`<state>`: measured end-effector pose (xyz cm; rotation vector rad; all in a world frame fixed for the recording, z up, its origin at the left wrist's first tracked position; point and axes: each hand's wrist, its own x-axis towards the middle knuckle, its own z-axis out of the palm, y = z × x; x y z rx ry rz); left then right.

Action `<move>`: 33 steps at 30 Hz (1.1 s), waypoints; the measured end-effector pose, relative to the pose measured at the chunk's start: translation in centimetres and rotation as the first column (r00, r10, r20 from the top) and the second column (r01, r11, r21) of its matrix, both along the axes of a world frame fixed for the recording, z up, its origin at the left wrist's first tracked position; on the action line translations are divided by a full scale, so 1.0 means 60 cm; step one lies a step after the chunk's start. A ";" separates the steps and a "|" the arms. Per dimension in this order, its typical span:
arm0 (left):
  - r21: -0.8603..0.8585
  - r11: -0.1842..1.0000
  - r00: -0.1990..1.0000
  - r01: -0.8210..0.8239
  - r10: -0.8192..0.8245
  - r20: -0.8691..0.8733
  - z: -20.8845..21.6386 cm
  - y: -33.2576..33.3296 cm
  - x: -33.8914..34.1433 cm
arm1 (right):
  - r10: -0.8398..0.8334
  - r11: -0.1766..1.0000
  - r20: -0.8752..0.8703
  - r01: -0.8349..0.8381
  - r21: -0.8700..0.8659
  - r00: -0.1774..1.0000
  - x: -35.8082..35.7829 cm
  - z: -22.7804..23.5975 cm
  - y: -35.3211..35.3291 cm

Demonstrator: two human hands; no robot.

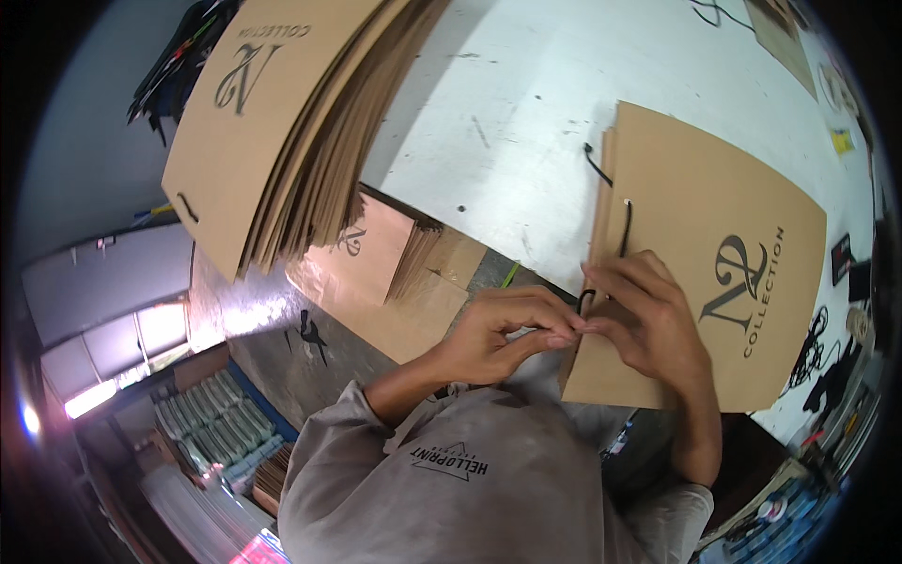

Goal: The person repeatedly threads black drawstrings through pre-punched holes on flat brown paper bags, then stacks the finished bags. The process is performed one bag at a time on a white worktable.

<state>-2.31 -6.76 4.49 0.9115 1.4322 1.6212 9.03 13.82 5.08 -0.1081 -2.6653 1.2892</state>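
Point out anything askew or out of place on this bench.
The tall stack of flat kraft bags fans out and overhangs the white table edge. Otherwise nothing stands out; both hands work a black cord.

A flat paper bag (714,273) lies on the bench (526,122), at its near edge on the right. Both hands meet at the bag's near left corner, the left hand (498,334) left of the right hand (648,320). A tall stack of bags (282,122) sits far left, overhanging the bench edge, with a smaller stack (376,258) below it
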 end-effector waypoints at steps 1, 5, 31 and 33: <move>-0.020 1.000 1.000 -0.018 0.018 0.017 -0.003 -0.008 0.002 | 0.077 0.997 0.013 -0.077 -0.016 0.997 -0.007 0.008 0.007; 0.014 0.997 0.996 -0.070 0.070 -0.054 0.007 -0.004 0.004 | 0.222 0.975 -0.061 -0.223 -0.009 0.973 -0.010 -0.018 -0.019; -0.192 0.852 0.871 -0.486 0.491 -0.025 -0.087 0.017 -0.047 | -0.124 0.314 -0.724 0.719 0.620 0.678 0.077 0.353 0.282; -0.123 0.884 0.889 -0.451 0.457 0.017 -0.101 0.046 -0.054 | -0.200 0.251 -0.612 0.643 0.723 0.765 0.136 0.382 0.211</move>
